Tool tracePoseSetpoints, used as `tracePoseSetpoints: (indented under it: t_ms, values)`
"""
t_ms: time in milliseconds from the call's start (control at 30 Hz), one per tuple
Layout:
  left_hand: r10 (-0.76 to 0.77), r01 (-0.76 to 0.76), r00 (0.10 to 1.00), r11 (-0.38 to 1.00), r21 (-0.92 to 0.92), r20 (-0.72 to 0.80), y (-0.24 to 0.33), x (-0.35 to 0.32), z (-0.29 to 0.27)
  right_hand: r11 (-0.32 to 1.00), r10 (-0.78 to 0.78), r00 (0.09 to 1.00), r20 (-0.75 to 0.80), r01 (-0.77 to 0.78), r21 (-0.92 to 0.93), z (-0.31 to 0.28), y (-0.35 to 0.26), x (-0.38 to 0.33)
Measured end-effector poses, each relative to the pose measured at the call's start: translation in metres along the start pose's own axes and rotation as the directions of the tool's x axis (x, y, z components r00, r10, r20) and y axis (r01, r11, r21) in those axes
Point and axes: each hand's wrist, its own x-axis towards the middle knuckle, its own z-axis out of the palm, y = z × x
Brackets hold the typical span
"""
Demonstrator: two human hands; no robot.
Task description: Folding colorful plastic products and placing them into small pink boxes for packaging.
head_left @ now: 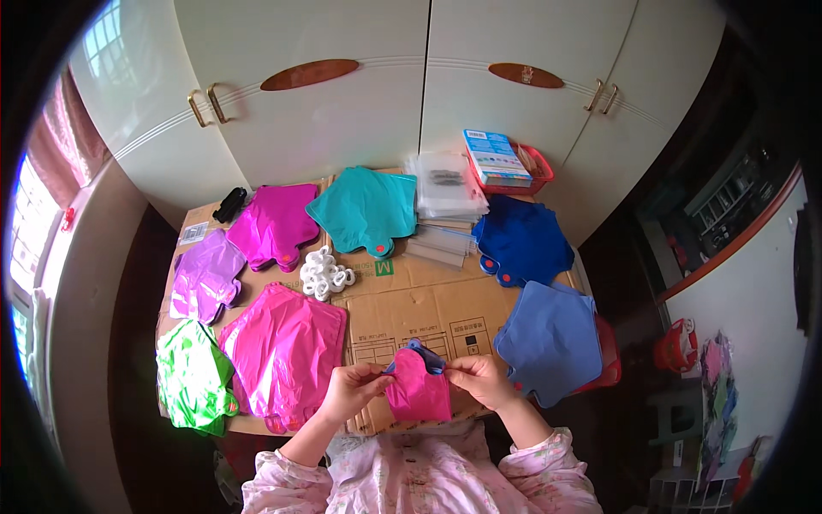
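Note:
Close to the table's near edge, my left hand [355,390] pinches the left side of a small folded pink foil piece [418,390]. My right hand [482,380] grips its upper right side between thumb and fingers. A dark blue strip [422,347] shows along the top of the pink piece, between both hands. Left of my left hand lies a stack of large pink foil sheets [282,343]. To the right of my right hand is a pile of light blue foil sheets [552,343]. Dark blue foil sheets [524,240] lie beyond that pile.
Cardboard [411,304] covers the table. Around it lie green [195,373], lilac [205,276], magenta [272,224] and teal [364,206] foil stacks, white coiled pieces [324,272], clear plastic bags [445,184] and a red basket [538,167] holding a blue box [495,158]. Cabinet doors [342,111] stand behind.

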Motion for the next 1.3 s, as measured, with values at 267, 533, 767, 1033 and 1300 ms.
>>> tracePoseSetpoints:
  t_ms: [267, 533, 767, 1033, 1300]
  values:
    - [0.020, -0.014, 0.998, 0.994, 0.110, -0.054, 0.009, -0.001, 0.006, 0.975, -0.211, 0.940, -0.268, 0.182, -0.129, 0.019, 0.016, 0.000]
    - [0.025, -0.018, 0.998, 0.993, 0.116, -0.060, 0.008, 0.002, 0.008, 0.888, -0.396, 0.895, -0.204, 0.317, -0.332, 0.023, 0.002, -0.006]
    - [0.002, 0.001, 1.000, 0.986, 0.165, -0.024, 0.009, 0.012, 0.009, 0.969, -0.230, 0.927, -0.297, 0.189, -0.161, 0.021, 0.004, -0.002]
    - [-0.169, 0.169, 0.986, 0.980, 0.110, -0.004, -0.011, 0.038, 0.012, 0.965, 0.052, 0.986, -0.156, -0.090, -0.247, -0.011, 0.008, 0.026]
    - [-0.040, 0.050, 0.999, 0.859, 0.509, -0.032, -0.005, 0.054, 0.014, 0.888, 0.106, 0.992, -0.068, -0.125, -0.443, -0.035, 0.023, 0.058]
